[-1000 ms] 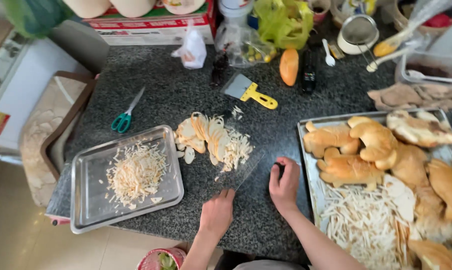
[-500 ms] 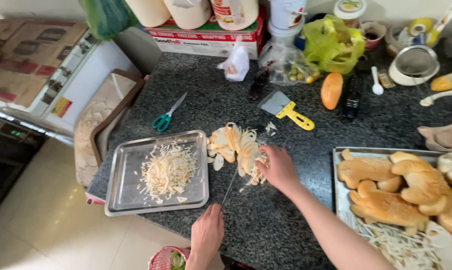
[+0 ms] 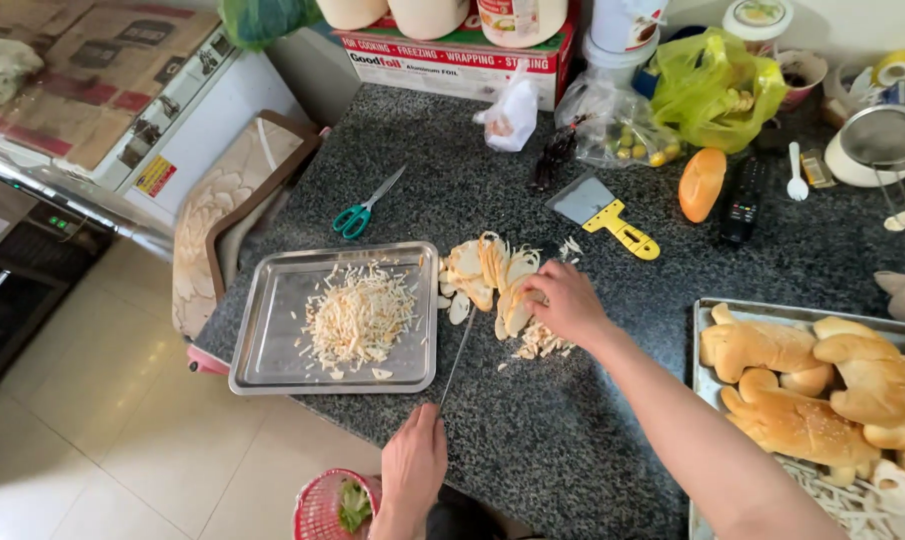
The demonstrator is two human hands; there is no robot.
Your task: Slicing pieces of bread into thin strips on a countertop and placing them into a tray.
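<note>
left hand (image 3: 413, 466) gripping knife (image 3: 458, 357) handle; right hand (image 3: 566, 303) pressed on sliced bread pile (image 3: 492, 277), fingers curled; steel tray (image 3: 260, 340) of shreds beside blade.

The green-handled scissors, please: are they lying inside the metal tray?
No, the green-handled scissors lie on the dark counter beyond the metal tray, which holds only shredded pale strips.

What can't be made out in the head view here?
- Knife handle: hidden inside the left hand.
- Slices under the right hand: covered by its fingers.
- Right tray: cut off by the frame edge.
- Red basket: cut off at the bottom edge.
- Remote buttons: too small.
</note>
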